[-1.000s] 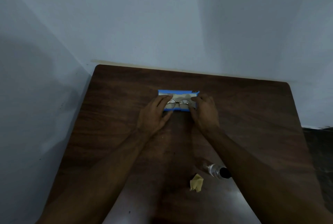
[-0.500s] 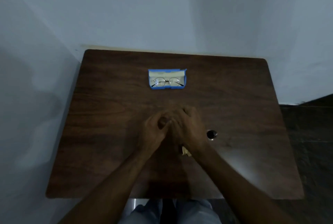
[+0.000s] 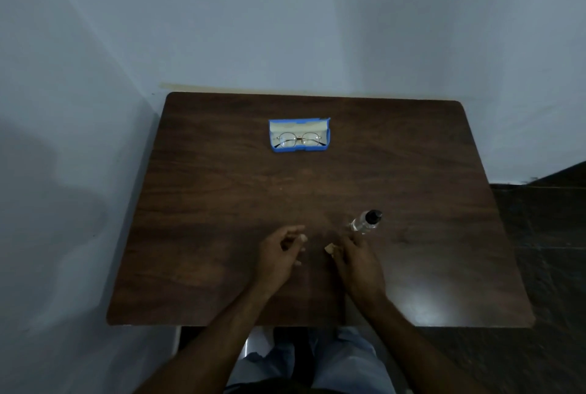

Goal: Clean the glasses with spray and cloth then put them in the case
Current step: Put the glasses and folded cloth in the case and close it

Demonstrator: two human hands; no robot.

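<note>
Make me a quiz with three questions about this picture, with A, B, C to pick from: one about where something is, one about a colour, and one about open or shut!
1. Where are the glasses?
A. in the case
B. on the floor
C. on a shelf

2. What colour is the case?
A. red
B. blue
C. green

3. How is the case?
A. shut
B. upside down
C. open

Answers:
1 A: the glasses lie inside the case, at the far side of the table.
2 B: its walls and lid edge are blue.
3 C: the lid is back, so the pale lining and the glasses show.
</note>
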